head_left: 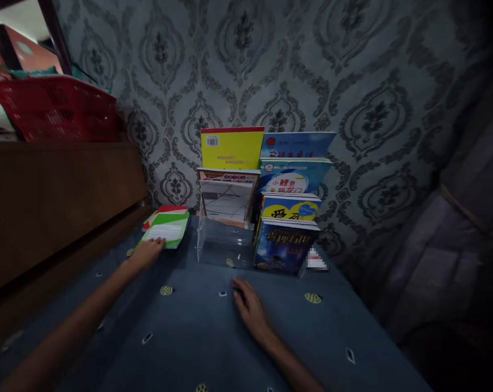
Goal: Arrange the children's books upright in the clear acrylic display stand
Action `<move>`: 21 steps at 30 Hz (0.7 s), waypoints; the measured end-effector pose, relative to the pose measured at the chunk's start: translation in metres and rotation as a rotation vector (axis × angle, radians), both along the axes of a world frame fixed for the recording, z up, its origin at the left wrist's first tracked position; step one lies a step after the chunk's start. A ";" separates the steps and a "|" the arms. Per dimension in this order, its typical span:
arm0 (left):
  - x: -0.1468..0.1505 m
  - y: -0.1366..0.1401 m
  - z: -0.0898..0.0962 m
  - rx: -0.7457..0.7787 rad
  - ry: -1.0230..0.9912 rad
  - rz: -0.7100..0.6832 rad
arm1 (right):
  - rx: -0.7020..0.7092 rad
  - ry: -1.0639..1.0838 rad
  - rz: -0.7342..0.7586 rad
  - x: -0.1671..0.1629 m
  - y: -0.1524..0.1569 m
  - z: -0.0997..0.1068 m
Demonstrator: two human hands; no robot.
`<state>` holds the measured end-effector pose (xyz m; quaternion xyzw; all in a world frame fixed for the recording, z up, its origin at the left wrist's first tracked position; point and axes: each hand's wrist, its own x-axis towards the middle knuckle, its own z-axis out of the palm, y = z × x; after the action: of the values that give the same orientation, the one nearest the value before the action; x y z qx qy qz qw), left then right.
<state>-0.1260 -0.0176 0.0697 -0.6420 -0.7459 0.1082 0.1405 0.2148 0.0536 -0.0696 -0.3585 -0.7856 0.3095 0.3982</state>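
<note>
My left hand (149, 251) is at the near edge of a green booklet (177, 219) with a white panel, its fingers closed over the cover and the thumb hidden. The booklet lies on top of a red-edged book (168, 209) at the table's left side. My right hand (248, 306) rests on the tablecloth with nothing in it, fingers loosely bent and apart from the thumb. Beyond it stands a clear acrylic stepped rack (224, 245). Its left column holds a yellow book (232, 147) and several others; its front left step is bare. The right column ends with a dark blue book (285, 247).
A dark blue patterned cloth (189, 337) covers the table. On the left stands a wooden cabinet (59, 212) with a red basket (62, 109) on top. Patterned wallpaper (168, 98) is behind, a pale curtain (446, 245) to the right. A blurred-out white item (316, 260) sits beside the rack.
</note>
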 end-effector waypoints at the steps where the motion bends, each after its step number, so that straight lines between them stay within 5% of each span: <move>1: 0.005 -0.010 -0.003 -0.016 0.001 -0.010 | 0.008 -0.003 0.002 0.000 0.000 0.000; 10: 0.059 -0.096 -0.033 -0.213 0.011 -0.110 | 0.038 0.010 0.055 0.003 -0.008 0.009; 17: 0.109 -0.133 -0.028 -0.332 -0.032 -0.193 | 0.094 -0.012 0.142 0.004 -0.015 0.021; 21: 0.140 -0.146 -0.041 -0.377 0.010 -0.345 | 0.146 -0.057 0.210 0.005 -0.028 0.035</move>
<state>0.0135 -0.1633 0.0288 -0.7742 -0.5912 0.2227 0.0383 0.2197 0.0259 -0.0347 -0.2527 -0.8502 0.2812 0.3663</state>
